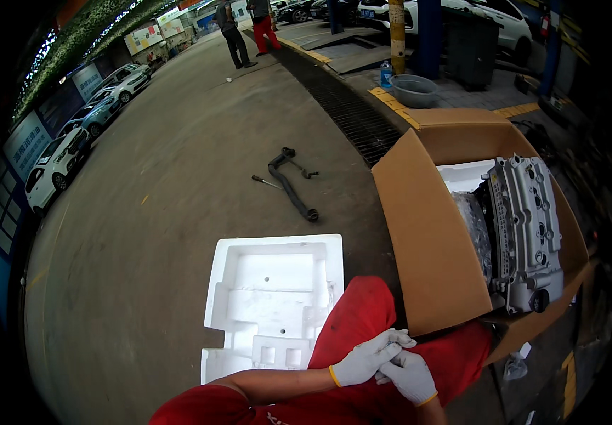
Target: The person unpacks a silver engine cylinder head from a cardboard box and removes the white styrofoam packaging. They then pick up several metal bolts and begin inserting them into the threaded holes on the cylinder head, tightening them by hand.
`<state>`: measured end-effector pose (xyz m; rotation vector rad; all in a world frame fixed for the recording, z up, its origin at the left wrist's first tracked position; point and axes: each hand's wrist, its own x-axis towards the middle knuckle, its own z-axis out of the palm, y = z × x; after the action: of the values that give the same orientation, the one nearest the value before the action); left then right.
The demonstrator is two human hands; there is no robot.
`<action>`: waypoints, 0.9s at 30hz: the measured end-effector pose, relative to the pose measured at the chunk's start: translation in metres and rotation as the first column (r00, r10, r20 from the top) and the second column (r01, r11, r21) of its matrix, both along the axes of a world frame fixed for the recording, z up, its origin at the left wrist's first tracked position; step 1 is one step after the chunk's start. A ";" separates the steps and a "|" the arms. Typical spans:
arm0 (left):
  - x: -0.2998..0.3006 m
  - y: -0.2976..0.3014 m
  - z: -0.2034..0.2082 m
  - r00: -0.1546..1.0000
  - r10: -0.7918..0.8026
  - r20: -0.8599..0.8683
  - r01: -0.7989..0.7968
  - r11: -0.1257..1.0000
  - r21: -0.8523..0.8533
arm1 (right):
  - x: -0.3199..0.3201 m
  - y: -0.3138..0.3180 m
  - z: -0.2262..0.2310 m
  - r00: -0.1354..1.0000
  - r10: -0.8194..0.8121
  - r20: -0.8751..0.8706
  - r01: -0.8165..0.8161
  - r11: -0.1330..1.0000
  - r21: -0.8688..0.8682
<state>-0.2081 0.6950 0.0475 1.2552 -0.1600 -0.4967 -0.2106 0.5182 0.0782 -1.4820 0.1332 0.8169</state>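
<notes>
My left hand [367, 359] and my right hand [411, 376], both in white knit gloves with yellow cuffs, meet over my red-trousered legs. The fingers of both are drawn together and touch each other. Whatever is between them, if anything, is too small or hidden to make out. Just beyond and to the right stands an open cardboard box [430, 241]. Inside it sits a silver-grey engine [533, 227], with clear plastic wrap [471, 219] beside it. To the left of my hands a white foam packing tray [267, 294] lies on the floor.
A black hose [288, 185] and a screwdriver-like tool [267, 182] lie on the floor ahead. A drain grate [352, 120] runs past the box. A grey basin [415, 91] stands by a yellow post [397, 35]. Two people stand far off; parked cars [54, 159] line the left.
</notes>
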 end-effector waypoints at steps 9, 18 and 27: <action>0.002 -0.007 -0.005 0.995 -0.072 -0.070 0.070 0.997 -0.026 | -0.018 0.005 -0.016 0.978 -0.095 0.185 0.102 0.994 -0.027; 0.006 -0.012 -0.006 0.927 -0.290 -0.236 0.216 0.931 -0.295 | -0.032 -0.017 -0.023 0.967 -0.035 -0.253 0.149 0.882 0.447; -0.006 -0.011 -0.003 0.896 -0.403 -0.184 0.357 0.903 -0.240 | -0.045 -0.021 -0.027 0.993 0.051 -0.104 -0.009 0.930 0.368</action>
<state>-0.2146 0.6838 0.0445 0.9589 -0.2575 -0.9408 -0.2557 0.4970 0.0515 -1.0881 0.0375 0.8961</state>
